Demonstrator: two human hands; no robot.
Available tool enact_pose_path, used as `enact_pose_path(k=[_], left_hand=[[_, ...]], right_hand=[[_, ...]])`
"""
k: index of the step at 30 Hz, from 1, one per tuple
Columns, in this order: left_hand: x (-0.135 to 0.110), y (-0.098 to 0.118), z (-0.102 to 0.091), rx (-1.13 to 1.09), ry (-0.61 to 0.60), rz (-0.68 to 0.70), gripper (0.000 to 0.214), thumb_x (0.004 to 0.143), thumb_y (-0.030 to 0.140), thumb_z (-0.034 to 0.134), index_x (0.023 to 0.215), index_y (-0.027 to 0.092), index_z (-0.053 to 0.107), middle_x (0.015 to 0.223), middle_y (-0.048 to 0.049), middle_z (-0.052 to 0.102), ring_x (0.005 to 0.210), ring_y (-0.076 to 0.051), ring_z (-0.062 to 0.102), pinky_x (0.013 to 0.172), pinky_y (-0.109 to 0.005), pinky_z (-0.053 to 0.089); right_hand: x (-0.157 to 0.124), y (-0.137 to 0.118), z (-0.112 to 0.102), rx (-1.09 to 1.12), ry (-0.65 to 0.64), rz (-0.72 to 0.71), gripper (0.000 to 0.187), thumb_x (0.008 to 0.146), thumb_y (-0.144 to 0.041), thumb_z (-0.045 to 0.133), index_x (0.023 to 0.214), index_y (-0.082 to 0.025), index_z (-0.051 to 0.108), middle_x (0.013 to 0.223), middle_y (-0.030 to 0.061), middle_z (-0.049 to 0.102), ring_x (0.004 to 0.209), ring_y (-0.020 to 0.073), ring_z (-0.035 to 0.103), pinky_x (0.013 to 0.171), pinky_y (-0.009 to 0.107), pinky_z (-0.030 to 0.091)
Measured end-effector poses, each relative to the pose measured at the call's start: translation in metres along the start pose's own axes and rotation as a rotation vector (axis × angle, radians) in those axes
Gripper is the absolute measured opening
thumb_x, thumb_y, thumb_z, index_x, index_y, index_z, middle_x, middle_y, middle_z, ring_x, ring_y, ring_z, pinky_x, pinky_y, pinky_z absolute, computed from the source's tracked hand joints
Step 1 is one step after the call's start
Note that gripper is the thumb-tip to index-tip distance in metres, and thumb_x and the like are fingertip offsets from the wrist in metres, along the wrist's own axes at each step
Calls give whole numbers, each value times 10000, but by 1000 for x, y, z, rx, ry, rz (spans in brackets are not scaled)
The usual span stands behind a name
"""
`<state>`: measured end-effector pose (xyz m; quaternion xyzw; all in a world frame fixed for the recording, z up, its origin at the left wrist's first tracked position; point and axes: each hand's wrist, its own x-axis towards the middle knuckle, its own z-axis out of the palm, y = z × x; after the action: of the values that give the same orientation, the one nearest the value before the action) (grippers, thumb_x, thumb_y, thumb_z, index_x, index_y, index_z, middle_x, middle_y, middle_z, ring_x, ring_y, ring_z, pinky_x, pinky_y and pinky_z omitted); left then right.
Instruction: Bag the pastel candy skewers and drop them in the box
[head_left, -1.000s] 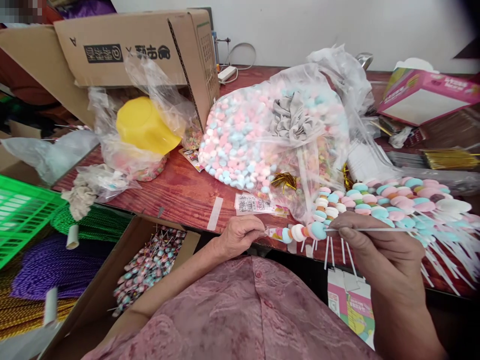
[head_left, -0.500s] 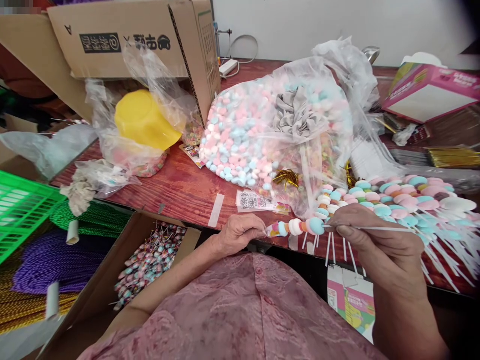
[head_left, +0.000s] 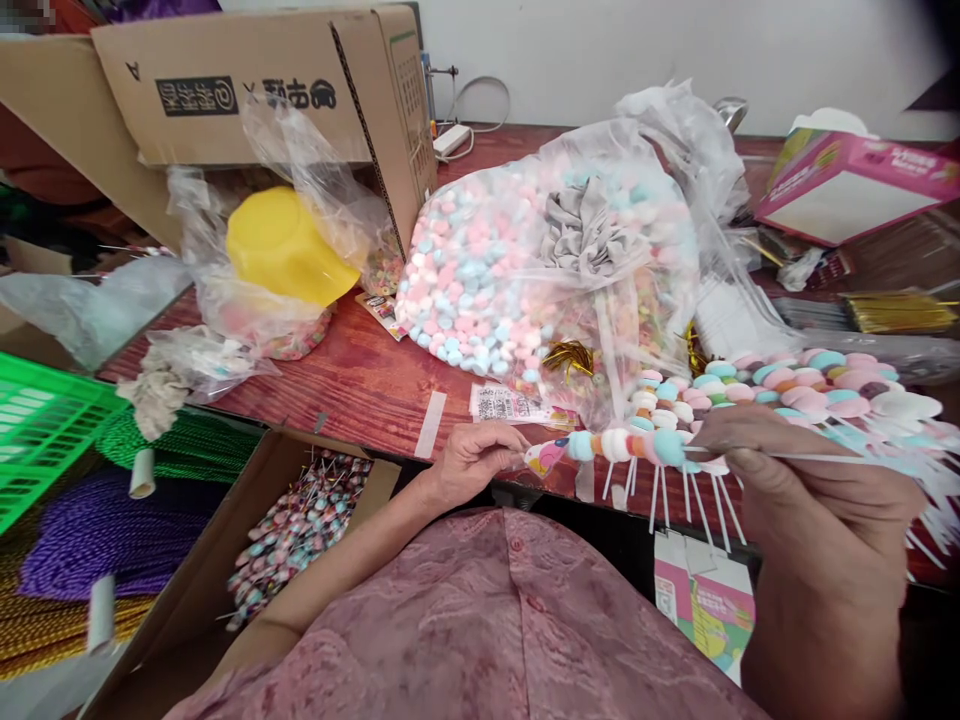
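Note:
My right hand [head_left: 795, 470] is closed on the white stick of a candy skewer [head_left: 611, 446], held level over the table's front edge. On the stick sit blue, white, orange and pink candies, with a small heart-shaped piece at its left tip. My left hand [head_left: 472, 462] pinches that left tip between thumb and fingers. Behind my right hand lies a row of finished candy skewers [head_left: 810, 395], their white sticks pointing toward me.
A big clear bag of pastel candies [head_left: 510, 270] lies mid-table, and a yellow bowl [head_left: 281, 245] sits in another bag left of it. A cardboard box [head_left: 255, 90] stands behind. Below the table: an open box of wrapped skewers [head_left: 296, 530], a green crate [head_left: 45, 420], cord spools.
The skewer has shifted slightly right and up with my right hand. A heart-shaped piece now shows at its left tip, under my left fingers.

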<state>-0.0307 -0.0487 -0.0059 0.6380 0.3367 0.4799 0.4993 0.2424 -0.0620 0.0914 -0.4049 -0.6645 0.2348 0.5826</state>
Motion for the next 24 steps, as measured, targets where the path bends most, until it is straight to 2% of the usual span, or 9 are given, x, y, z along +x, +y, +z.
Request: enact_pose_path(k=[4, 6, 8, 10, 14, 16, 20, 24], left_hand=[[2, 1, 2, -36, 33, -96, 136, 817, 274, 709, 754, 153, 701, 811, -67, 725, 763, -157, 661, 736, -282, 518], [3, 2, 3, -65, 52, -151, 132, 791, 260, 726, 727, 149, 694, 803, -59, 715, 748, -147, 644, 726, -272, 505], [5, 4, 5, -114, 81, -189, 144, 763, 255, 742, 694, 146, 677, 817, -59, 713, 759, -146, 636, 733, -272, 498], [6, 5, 6, -175, 123, -223, 169, 732, 256, 758, 661, 144, 653, 825, -57, 714, 773, -147, 635, 744, -275, 496], [9, 6, 9, -246, 200, -285, 178, 684, 242, 775, 636, 145, 633, 744, -23, 686, 699, -122, 606, 704, -257, 479], [11, 7, 11, -256, 216, -291, 174, 683, 239, 778, 640, 146, 637, 719, -14, 672, 675, -118, 595, 681, -253, 473], [16, 16, 15, -281, 187, -252, 202, 690, 264, 792, 634, 146, 638, 716, -21, 665, 666, -120, 590, 657, -249, 475], [19, 26, 17, -322, 145, -191, 260, 667, 301, 827, 615, 143, 628, 720, -27, 667, 679, -122, 599, 665, -246, 484]], right_hand=[[-2, -7, -2, -88, 199, 36, 117, 811, -192, 680, 786, -246, 781, 746, 45, 708, 757, 255, 654, 838, 508, 498], [-3, -8, -3, -96, 241, 26, 123, 815, -212, 671, 792, -248, 787, 743, 45, 706, 771, 263, 657, 855, 515, 492], [-4, -7, -4, -66, 229, 1, 141, 814, -186, 664, 811, -245, 792, 737, 46, 705, 766, 261, 658, 850, 509, 493], [-4, -6, -6, -32, 140, -12, 191, 814, -136, 653, 859, -256, 794, 742, 40, 715, 763, 254, 663, 819, 494, 505], [-1, -3, -2, -52, -210, -68, 313, 817, -77, 645, 983, -311, 770, 784, 17, 740, 769, 235, 667, 727, 433, 510], [1, -1, 7, -124, -332, -116, 358, 822, -78, 642, 1074, -314, 736, 825, 15, 734, 758, 211, 648, 708, 402, 486], [5, 4, 31, -306, -408, -223, 392, 846, -98, 610, 1194, -274, 657, 785, 6, 675, 709, 171, 589, 690, 365, 417], [10, 9, 47, -401, -471, -319, 325, 859, -87, 576, 1145, -227, 638, 786, 5, 685, 730, 174, 595, 718, 362, 389]])
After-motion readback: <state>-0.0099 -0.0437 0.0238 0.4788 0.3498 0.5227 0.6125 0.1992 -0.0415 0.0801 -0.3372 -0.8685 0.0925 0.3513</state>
